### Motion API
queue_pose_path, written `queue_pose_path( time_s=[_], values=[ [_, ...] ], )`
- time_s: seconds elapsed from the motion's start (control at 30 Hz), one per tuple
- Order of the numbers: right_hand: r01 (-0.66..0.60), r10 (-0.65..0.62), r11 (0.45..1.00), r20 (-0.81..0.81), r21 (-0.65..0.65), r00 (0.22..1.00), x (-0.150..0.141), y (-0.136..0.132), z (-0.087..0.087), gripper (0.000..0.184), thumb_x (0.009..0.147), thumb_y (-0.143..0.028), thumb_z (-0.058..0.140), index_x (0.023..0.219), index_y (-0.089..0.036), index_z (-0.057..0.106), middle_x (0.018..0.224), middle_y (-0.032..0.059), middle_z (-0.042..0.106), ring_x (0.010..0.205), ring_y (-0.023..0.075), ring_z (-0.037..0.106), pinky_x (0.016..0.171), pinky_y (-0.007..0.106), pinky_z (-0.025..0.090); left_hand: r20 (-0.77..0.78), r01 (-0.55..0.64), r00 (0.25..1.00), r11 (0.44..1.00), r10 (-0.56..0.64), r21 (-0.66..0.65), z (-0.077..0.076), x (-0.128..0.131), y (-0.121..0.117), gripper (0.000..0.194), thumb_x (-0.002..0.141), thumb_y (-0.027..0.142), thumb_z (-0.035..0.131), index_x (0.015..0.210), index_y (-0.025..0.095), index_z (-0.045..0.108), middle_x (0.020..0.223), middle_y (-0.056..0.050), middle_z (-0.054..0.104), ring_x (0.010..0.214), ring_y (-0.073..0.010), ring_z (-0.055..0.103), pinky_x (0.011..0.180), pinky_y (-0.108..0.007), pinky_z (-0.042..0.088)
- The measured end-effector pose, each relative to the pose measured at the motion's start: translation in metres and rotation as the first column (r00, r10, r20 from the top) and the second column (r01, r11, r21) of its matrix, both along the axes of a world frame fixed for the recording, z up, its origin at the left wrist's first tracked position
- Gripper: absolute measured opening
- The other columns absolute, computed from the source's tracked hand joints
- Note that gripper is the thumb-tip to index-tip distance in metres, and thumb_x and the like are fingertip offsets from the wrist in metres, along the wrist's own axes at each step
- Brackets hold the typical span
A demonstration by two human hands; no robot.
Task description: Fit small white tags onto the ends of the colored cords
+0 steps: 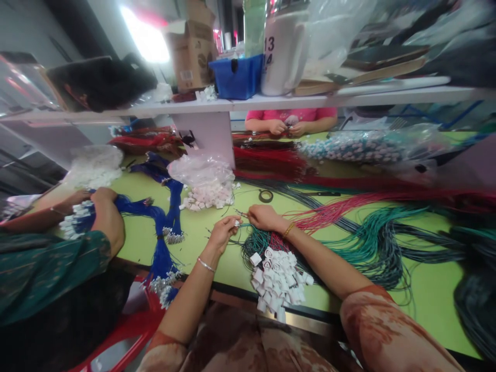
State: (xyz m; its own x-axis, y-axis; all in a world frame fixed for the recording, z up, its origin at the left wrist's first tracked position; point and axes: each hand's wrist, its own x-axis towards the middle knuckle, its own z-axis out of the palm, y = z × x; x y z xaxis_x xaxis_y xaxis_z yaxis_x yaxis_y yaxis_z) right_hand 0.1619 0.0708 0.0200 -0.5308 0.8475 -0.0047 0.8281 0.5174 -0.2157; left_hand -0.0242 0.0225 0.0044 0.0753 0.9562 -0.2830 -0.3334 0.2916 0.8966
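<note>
My left hand (221, 232) is closed in a pinch around a small white connector (236, 223), with a thin dark wire by its fingers. Just to its right and slightly higher, my right hand (263, 217) is closed on thin wires whose metal-tipped ends (241, 213) point toward the left hand. Below my right wrist lies a heap of white connectors (277, 281) on wires, at the table's near edge. Green wires (372, 227) and red wires (329, 212) fan out to the right. A pile of loose white connectors (207, 196) spills from a clear plastic bag (201, 168) beyond my left hand.
A roll of dark tape (265, 195) and a dark-handled tool (323, 194) lie beyond my hands. A co-worker's arm (106, 217) and blue wires (158, 243) are at left. Another person's hands (289, 127) work across the table, under a shelf (201, 107).
</note>
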Motion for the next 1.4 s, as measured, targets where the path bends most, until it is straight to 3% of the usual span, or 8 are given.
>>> queue_pose_path(
  time_s=[0.17, 0.3, 0.4, 0.5, 0.87, 1.13, 1.4],
  values=[
    [0.044, -0.039, 0.999, -0.330, 0.010, 0.943, 0.010, -0.008, 0.000, 0.021, 0.090, -0.028, 0.040, 0.088, -0.015, 0.056, 0.077, 0.0054, 0.062, 0.065, 0.0136, 0.050, 0.061, 0.024, 0.031, 0.026, -0.039, 0.999, 0.999, 0.038, 0.026, -0.001, 0.007, -0.001, 0.031, 0.061, 0.032, 0.079, 0.083, 0.012, 0.072, 0.083, -0.008, 0.068, 0.068, -0.0099, 0.054, 0.060, -0.021, 0.040],
    [-0.037, -0.040, 0.994, -0.659, -0.103, 0.751, 0.014, -0.013, -0.002, 0.017, 0.087, -0.028, 0.044, 0.080, -0.015, 0.053, 0.070, 0.0000, 0.056, 0.062, 0.0106, 0.046, 0.059, 0.021, 0.034, 0.077, -0.026, 0.997, 0.999, 0.024, 0.024, 0.004, 0.020, 0.001, 0.029, 0.065, 0.029, 0.076, 0.088, 0.012, 0.071, 0.088, -0.008, 0.067, 0.072, -0.0094, 0.057, 0.061, -0.019, 0.041],
    [-0.059, -0.084, 0.986, -0.768, -0.157, 0.635, 0.012, -0.017, -0.004, 0.015, 0.082, -0.028, 0.048, 0.078, -0.015, 0.054, 0.069, -0.0011, 0.054, 0.061, 0.0096, 0.044, 0.058, 0.020, 0.035, 0.136, -0.033, 0.990, 0.999, 0.033, -0.003, 0.008, 0.029, 0.004, 0.023, 0.067, 0.024, 0.074, 0.087, 0.012, 0.069, 0.085, -0.006, 0.066, 0.070, -0.0086, 0.057, 0.063, -0.019, 0.043],
    [-0.041, -0.131, 0.981, -0.798, -0.191, 0.588, 0.010, -0.023, -0.005, 0.014, 0.078, -0.029, 0.052, 0.077, -0.015, 0.055, 0.065, -0.0028, 0.051, 0.057, 0.0083, 0.041, 0.054, 0.019, 0.032, 0.171, -0.048, 0.984, 0.999, 0.049, -0.008, 0.011, 0.034, 0.005, 0.021, 0.070, 0.021, 0.072, 0.088, 0.012, 0.068, 0.080, -0.005, 0.065, 0.068, -0.0087, 0.057, 0.064, -0.020, 0.044],
    [0.062, -0.083, 0.997, -0.701, -0.055, 0.708, 0.011, -0.033, 0.000, 0.009, 0.074, -0.023, 0.054, 0.070, -0.016, 0.054, 0.059, -0.0033, 0.049, 0.054, 0.0083, 0.041, 0.053, 0.020, 0.028, 0.236, -0.131, 0.963, 0.991, 0.129, -0.008, 0.005, 0.042, 0.000, 0.022, 0.066, 0.018, 0.073, 0.086, 0.009, 0.066, 0.076, -0.005, 0.066, 0.066, -0.0085, 0.058, 0.065, -0.020, 0.045],
    [0.033, -0.017, 0.999, -0.606, 0.014, 0.795, 0.011, -0.034, -0.002, 0.015, 0.079, -0.026, 0.053, 0.067, -0.016, 0.051, 0.061, -0.0013, 0.051, 0.055, 0.0093, 0.040, 0.054, 0.021, 0.026, 0.072, -0.095, 0.993, 0.994, 0.091, 0.052, 0.002, 0.051, -0.005, 0.030, 0.061, 0.031, 0.079, 0.080, 0.009, 0.070, 0.062, -0.001, 0.060, 0.052, -0.0052, 0.045, 0.050, -0.019, 0.034],
    [-0.032, -0.017, 0.997, -0.567, -0.076, 0.824, 0.015, -0.031, 0.001, 0.015, 0.078, -0.024, 0.051, 0.066, -0.015, 0.054, 0.059, -0.0014, 0.051, 0.054, 0.0089, 0.040, 0.054, 0.021, 0.026, 0.032, -0.144, 0.989, 0.988, 0.142, 0.056, -0.002, 0.053, -0.003, 0.035, 0.060, 0.036, 0.080, 0.082, 0.010, 0.071, 0.066, -0.002, 0.063, 0.052, -0.0051, 0.044, 0.051, -0.020, 0.033]
  ],
)
